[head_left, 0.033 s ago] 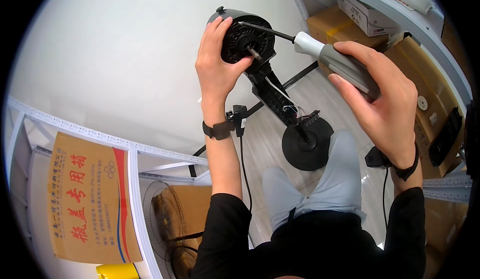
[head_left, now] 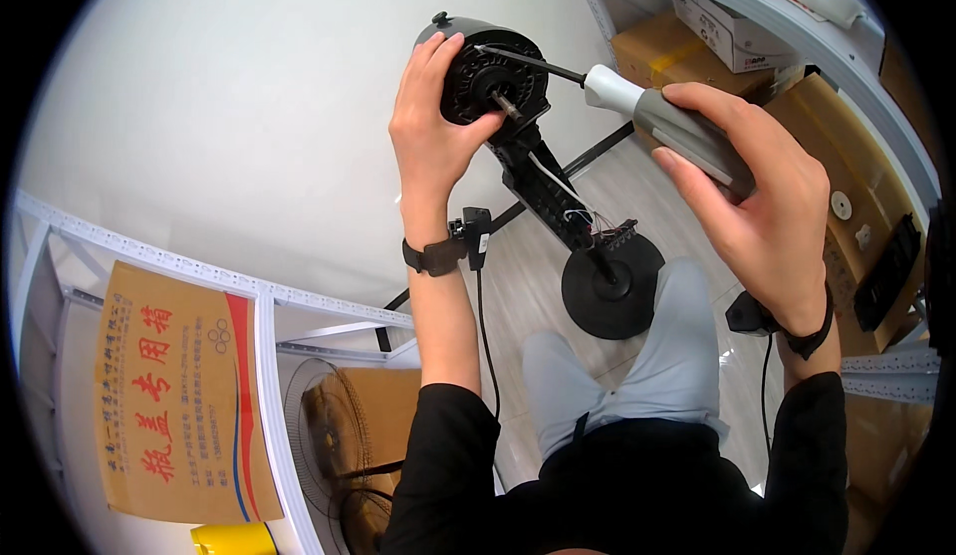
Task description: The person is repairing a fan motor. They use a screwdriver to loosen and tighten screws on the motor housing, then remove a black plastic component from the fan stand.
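Observation:
My left hand (head_left: 435, 122) grips the black motor housing of a standing fan (head_left: 468, 82), fingers over its rim and thumb near the metal shaft (head_left: 508, 105). In my right hand (head_left: 767, 192) is a screwdriver (head_left: 687, 137) with a grey and white handle, held from the side. Its dark blade reaches left across the round face of the housing, and the tip meets the upper part of that face. Below the housing runs the fan's black neck (head_left: 543, 179), its inside exposed with thin loose wires (head_left: 593, 222). The round black base (head_left: 612, 291) stands on the floor beside my knee.
A wire fan guard (head_left: 324, 436) leans at the lower left, near a shelf frame (head_left: 267, 376) and a printed cardboard box (head_left: 184, 396). On the right, an open carton (head_left: 846, 147) holds small white parts and a black piece (head_left: 886, 271). A white shelf (head_left: 797, 17) curves above it.

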Motion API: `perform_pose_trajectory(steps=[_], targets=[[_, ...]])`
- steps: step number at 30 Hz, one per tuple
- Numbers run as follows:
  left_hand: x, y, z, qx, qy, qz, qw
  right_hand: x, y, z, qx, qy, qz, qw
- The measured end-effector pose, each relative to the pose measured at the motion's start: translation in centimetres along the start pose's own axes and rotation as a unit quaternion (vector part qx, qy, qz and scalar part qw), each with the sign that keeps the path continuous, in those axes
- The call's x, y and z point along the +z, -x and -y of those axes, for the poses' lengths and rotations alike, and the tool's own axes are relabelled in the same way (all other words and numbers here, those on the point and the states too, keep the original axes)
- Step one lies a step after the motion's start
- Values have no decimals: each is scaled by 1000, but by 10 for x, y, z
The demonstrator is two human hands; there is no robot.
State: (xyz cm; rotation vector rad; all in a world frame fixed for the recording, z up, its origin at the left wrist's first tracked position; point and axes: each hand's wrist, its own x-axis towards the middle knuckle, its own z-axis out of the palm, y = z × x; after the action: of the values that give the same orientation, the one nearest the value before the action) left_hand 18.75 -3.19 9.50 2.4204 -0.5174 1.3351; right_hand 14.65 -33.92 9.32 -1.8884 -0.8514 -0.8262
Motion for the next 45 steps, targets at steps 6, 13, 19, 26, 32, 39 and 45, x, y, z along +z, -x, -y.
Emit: perform_pose_trajectory(steps=[6,13,19,26,32,39,45], targets=[[-2,0,-1,-24,11,0,1000,1,1,3,2,5,10,1000],[-1,1,-1,-67,23,-3,997,8,2,3,-9,17,18,1000],[-2,2,2,-83,31,-2,996,14,-1,2,-16,26,14,999],[0,2,2,-62,44,-15,997,20,-8,8,-23,34,18,999],[-2,3,2,-72,37,-19,997,20,-11,18,-53,80,8,995],[-1,2,-2,-55,43,-29,997,21,-15,31,-72,119,14,990],[0,1,-2,-46,21,-27,998,34,-14,56,-83,196,-10,977]])
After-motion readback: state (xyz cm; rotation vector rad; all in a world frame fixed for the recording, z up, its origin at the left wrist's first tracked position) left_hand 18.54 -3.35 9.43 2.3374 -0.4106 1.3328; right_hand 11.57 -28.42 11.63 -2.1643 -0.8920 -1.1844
